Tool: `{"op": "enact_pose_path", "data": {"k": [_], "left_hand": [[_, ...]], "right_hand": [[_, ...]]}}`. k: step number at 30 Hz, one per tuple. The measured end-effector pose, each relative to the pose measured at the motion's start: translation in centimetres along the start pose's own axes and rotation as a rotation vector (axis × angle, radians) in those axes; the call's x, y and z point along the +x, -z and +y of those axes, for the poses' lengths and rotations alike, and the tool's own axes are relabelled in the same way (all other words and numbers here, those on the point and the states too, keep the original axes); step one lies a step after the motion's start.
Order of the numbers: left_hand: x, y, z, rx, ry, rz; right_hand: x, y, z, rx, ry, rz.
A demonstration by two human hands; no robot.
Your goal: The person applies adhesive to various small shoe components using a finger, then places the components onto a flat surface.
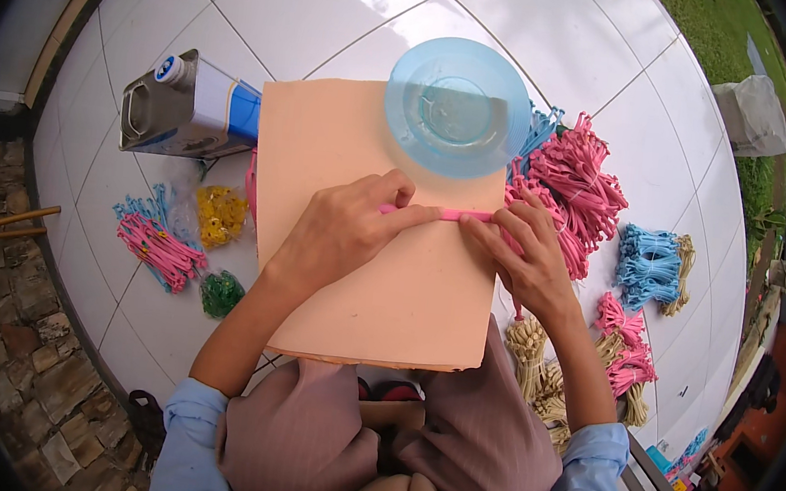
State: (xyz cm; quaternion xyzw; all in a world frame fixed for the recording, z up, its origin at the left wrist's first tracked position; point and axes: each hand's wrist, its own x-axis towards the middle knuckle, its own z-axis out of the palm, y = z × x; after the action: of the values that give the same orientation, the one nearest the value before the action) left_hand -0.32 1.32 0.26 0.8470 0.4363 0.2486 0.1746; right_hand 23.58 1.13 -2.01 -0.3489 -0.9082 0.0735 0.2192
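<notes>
A narrow pink strip [453, 215] runs crosswise over a peach-coloured board [377, 315] in front of me. My left hand [342, 231] pinches its left part between thumb and curled fingers. Near the board's right edge, my right hand [535, 259] grips the other end, thumb against the strip. The short stretch between my thumbs shows; the rest lies hidden under my fingers. Beyond my hands, a translucent blue plate [408, 105] with clear liquid-like shine in its middle rests over the board's far right corner.
Right of the board lie bundles of pink cords [579, 178], blue cords [648, 265] and beige cords [527, 348]. A metal can [194, 103] stands at the left, near a yellow bag [219, 216], green pieces [221, 294] and more pink cords [161, 250] on white tiles [358, 15].
</notes>
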Motion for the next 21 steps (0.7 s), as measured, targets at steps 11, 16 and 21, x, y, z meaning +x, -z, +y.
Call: {"op": "enact_pose_path", "data": {"k": [11, 16, 21], "left_hand": [[0.0, 0.0, 0.0, 0.002, 0.013, -0.006], [0.2, -0.2, 0.0, -0.002, 0.004, -0.005], [-0.2, -0.3, 0.0, 0.008, 0.000, 0.006]], "right_hand": [[0.0, -0.2, 0.3, 0.039, -0.011, -0.025], [-1.4, -1.9, 1.0, 0.414, -0.146, 0.285], [-0.7, 0.5, 0.9, 0.524, -0.300, 0.140]]}}
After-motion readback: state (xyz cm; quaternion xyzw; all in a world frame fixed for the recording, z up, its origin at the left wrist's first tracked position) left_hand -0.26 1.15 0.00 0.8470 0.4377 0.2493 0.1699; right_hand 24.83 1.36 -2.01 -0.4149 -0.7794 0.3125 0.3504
